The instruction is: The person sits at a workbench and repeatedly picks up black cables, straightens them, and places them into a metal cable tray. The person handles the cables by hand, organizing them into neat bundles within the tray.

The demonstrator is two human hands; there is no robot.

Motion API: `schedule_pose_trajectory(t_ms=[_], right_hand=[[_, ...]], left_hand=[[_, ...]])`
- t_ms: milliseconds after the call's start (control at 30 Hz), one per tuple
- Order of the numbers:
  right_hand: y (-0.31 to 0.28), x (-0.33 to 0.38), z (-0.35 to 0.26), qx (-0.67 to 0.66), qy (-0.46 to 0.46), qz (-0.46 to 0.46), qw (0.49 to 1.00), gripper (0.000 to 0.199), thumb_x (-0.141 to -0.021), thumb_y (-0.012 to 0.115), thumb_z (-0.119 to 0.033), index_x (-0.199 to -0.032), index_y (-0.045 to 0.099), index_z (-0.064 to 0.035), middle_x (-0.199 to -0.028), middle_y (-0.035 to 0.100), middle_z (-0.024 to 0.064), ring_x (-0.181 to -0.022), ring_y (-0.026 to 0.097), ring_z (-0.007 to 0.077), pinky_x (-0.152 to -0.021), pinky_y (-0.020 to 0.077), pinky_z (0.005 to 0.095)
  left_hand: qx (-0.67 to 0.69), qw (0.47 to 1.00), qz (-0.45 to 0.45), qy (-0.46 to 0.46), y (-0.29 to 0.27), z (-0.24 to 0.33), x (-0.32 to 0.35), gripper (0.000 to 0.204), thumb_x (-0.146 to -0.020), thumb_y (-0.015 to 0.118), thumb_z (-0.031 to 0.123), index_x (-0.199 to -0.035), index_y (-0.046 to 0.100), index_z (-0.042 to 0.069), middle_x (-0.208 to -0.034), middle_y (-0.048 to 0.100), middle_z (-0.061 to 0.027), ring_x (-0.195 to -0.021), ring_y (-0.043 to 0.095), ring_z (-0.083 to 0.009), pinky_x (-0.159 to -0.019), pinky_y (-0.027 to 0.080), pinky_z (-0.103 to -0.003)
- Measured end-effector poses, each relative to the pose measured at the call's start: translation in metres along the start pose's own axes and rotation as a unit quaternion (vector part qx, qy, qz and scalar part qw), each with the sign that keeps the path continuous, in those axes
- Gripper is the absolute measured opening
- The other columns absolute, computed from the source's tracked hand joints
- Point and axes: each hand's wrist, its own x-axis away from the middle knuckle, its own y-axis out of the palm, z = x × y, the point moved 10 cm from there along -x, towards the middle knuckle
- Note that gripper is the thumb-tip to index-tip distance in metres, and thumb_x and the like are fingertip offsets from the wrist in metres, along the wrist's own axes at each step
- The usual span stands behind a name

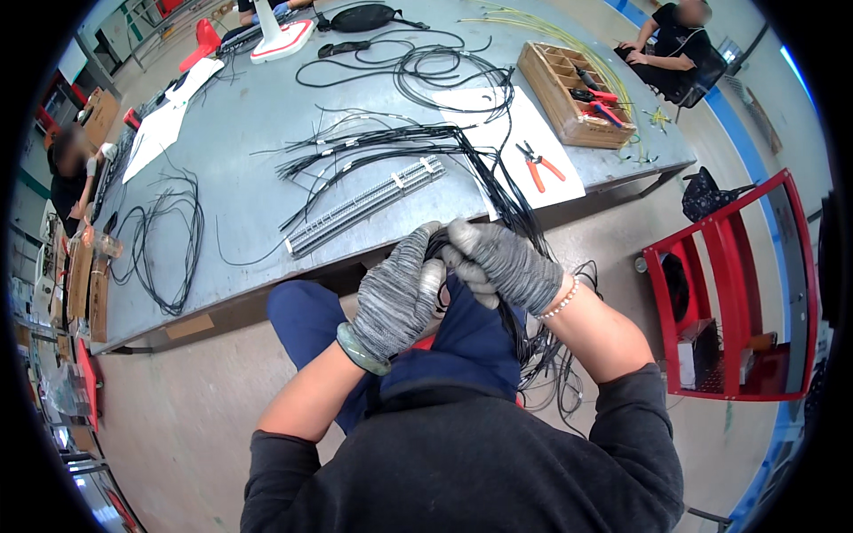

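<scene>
Both my hands wear grey knitted gloves and meet above my lap, just off the table's near edge. My left hand (395,289) is closed round some black cables, a dark piece of which shows by its fingertips. Close beside it, my right hand (506,262) is curled shut with thumb and fingers at the same cables; its exact grip is partly hidden. A thick bundle of black cables (382,147) with small white tags lies across the table, bends at the right and hangs over the edge past my right hand. Near it lies a grey slotted strip (364,206).
Red-handled pliers (540,167) rest on white paper (569,185), near a wooden compartment box (582,124) of tools. Loose cable coils (169,240) lie at left. A red cart (729,302) stands at right. Loose cables hang to the floor. Other people sit around the table (249,124).
</scene>
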Motion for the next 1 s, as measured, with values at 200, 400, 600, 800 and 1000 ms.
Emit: schedule_pose_trajectory(t_ms=[200, 400, 600, 800, 1000], right_hand=[[0.008, 0.003, -0.006, -0.005, -0.023, 0.051, 0.998, 0.054, -0.089, 0.049, -0.06, -0.081, 0.054, -0.0065, -0.052, 0.042, -0.0046, -0.038, 0.036, 0.0065, -0.035, 0.0347, 0.0223], [-0.006, -0.019, 0.0, -0.036, -0.025, 0.061, 0.997, 0.049, -0.09, 0.049, -0.056, -0.082, 0.054, -0.008, -0.052, 0.041, -0.0036, -0.038, 0.036, 0.0076, -0.035, 0.0314, 0.0226], [0.001, -0.006, -0.053, 0.354, -0.213, 0.117, 0.903, 0.038, -0.095, 0.049, -0.038, -0.09, 0.056, -0.0015, -0.06, 0.052, 0.0107, -0.049, 0.055, 0.0234, -0.052, 0.0474, 0.0339], [0.011, -0.012, -0.074, 0.592, -0.261, 0.214, 0.731, 0.027, -0.095, 0.047, -0.026, -0.101, 0.054, -0.0001, -0.072, 0.062, 0.0173, -0.068, 0.063, 0.035, -0.064, 0.0495, 0.0431], [0.006, -0.017, -0.071, 0.425, -0.327, 0.145, 0.832, 0.023, -0.096, 0.043, -0.019, -0.105, 0.057, -0.0024, -0.079, 0.059, 0.0157, -0.071, 0.06, 0.0263, -0.064, 0.0486, 0.0352]], left_hand=[[-0.191, 0.978, 0.009, 0.077, 0.022, -0.004, 0.016, 0.042, -0.076, 0.06, 0.014, -0.115, 0.056, 0.0, -0.128, 0.05, -0.0168, -0.086, 0.065, -0.0283, -0.065, 0.054, -0.038], [-0.06, 0.997, 0.006, 0.038, 0.027, -0.025, 0.002, 0.041, -0.088, 0.051, 0.014, -0.126, 0.048, -0.002, -0.128, 0.049, -0.0185, -0.085, 0.065, -0.0282, -0.07, 0.053, -0.038], [0.039, 0.999, -0.005, -0.013, 0.003, -0.031, -0.008, 0.039, -0.091, 0.048, 0.021, -0.123, 0.05, -0.002, -0.084, 0.064, -0.0176, -0.078, 0.065, -0.0289, -0.07, 0.051, -0.041], [-0.154, 0.987, 0.045, -0.028, 0.016, -0.033, -0.014, 0.052, -0.09, 0.048, 0.019, -0.137, 0.034, 0.001, -0.09, 0.064, -0.0162, -0.075, 0.065, -0.0292, -0.066, 0.051, -0.041], [-0.105, 0.989, -0.033, -0.101, 0.029, -0.056, -0.024, 0.06, -0.09, 0.049, 0.02, -0.141, 0.025, -0.001, -0.091, 0.064, -0.0175, -0.077, 0.065, -0.0305, -0.069, 0.051, -0.043]])
